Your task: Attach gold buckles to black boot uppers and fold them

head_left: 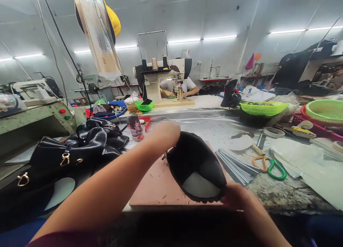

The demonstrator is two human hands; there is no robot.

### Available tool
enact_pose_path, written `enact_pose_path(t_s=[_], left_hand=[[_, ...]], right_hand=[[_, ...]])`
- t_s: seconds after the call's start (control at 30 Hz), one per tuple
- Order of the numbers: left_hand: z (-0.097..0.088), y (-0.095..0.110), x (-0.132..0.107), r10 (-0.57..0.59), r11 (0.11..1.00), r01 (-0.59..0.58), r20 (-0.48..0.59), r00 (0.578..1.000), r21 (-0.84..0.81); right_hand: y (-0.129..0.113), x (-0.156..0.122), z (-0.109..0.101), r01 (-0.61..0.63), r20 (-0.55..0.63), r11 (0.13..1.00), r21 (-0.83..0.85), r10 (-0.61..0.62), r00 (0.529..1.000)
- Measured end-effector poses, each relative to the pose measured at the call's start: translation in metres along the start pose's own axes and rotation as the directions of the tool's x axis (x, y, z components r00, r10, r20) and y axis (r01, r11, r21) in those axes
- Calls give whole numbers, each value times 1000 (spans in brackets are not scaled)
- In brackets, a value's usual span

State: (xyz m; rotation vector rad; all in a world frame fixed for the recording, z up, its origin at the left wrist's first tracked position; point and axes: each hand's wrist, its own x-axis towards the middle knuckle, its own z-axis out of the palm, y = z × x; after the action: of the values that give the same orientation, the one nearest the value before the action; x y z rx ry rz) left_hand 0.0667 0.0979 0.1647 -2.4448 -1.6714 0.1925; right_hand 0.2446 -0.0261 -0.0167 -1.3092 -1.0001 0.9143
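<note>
A black leather boot upper [197,157] is held up over a pinkish work board [150,189], its wide opening facing me and a whitish patch showing inside near the lower edge. At its upper left edge, my left hand [170,132] is closed on it, with the fingers hidden behind the leather. My right hand [234,195] grips the lower right edge; it is partly blurred. More black leather uppers [88,143] with gold buckles lie heaped to the left.
To the right are grey-white strips [237,166], scissors [276,168] with orange and green handles, and white sheets [300,154]. A clear jar [137,132], a green basket [264,108] and a black boot [230,94] stand farther back. Beyond, a person [184,84] sits behind a sewing machine [163,79].
</note>
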Motion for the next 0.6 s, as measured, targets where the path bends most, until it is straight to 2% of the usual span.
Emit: enact_pose_path(t_s=[0.07, 0.1, 0.13, 0.17, 0.2, 0.23, 0.27, 0.33, 0.37, 0.4, 0.43, 0.47, 0.5, 0.53, 0.57, 0.6], left_hand=[[-1, 2, 1, 9, 1000, -9, -3, 1000, 12], [-1, 3, 2, 9, 1000, -9, -6, 1000, 11], [0, 4, 3, 9, 1000, -9, -8, 1000, 8], [1, 5, 4, 10, 1000, -10, -9, 1000, 3], [3, 6, 5, 12, 1000, -12, -8, 1000, -3], [5, 7, 6, 14, 1000, -14, -7, 1000, -9], [7, 8, 6, 18, 1000, -18, -5, 1000, -14], [12, 10, 6, 27, 999, -27, -4, 1000, -20], [14, 11, 5, 32, 999, -32, -4, 999, -21], [16, 13, 4, 37, 999, -37, -2, 999, -21], [18, 14, 3, 42, 999, -42, 4, 999, -20], [21, 16, 3, 48, 999, -48, 10, 999, -19], [22, 17, 3, 54, 998, -54, 18, 998, -18], [24, 19, 3, 61, 998, -60, 25, 998, -17], [25, 20, 4, 67, 998, -66, 30, 997, -16], [25, 20, 4, 73, 997, -72, 31, 997, -16]], right_hand=[[-4, 1, -7, -107, 94, 994, -11, 108, 990], [-6, 0, -8, -216, 179, 976, -2, 212, 961], [-6, -1, -6, -353, 283, 935, 26, 332, 900], [-6, -2, -1, -491, 386, 869, 65, 432, 815], [-6, -4, 6, -605, 473, 787, 119, 491, 732], [-6, -5, 14, -683, 538, 708, 182, 509, 672], [-6, -5, 23, -725, 576, 639, 255, 502, 645], [-8, -3, 41, -735, 585, 558, 384, 469, 662], [-10, -1, 50, -717, 567, 556, 420, 456, 686], [-14, 2, 58, -681, 538, 594, 427, 439, 720], [-19, 6, 67, -621, 501, 682, 388, 409, 762], [-26, 11, 75, -499, 453, 820, 279, 346, 822], [-34, 17, 82, -326, 412, 937, 126, 249, 877], [-43, 23, 89, -80, 384, 993, -82, 105, 917], [-54, 31, 93, 193, 390, 932, -306, -62, 919], [-64, 39, 96, 302, 399, 870, -391, -136, 907]])
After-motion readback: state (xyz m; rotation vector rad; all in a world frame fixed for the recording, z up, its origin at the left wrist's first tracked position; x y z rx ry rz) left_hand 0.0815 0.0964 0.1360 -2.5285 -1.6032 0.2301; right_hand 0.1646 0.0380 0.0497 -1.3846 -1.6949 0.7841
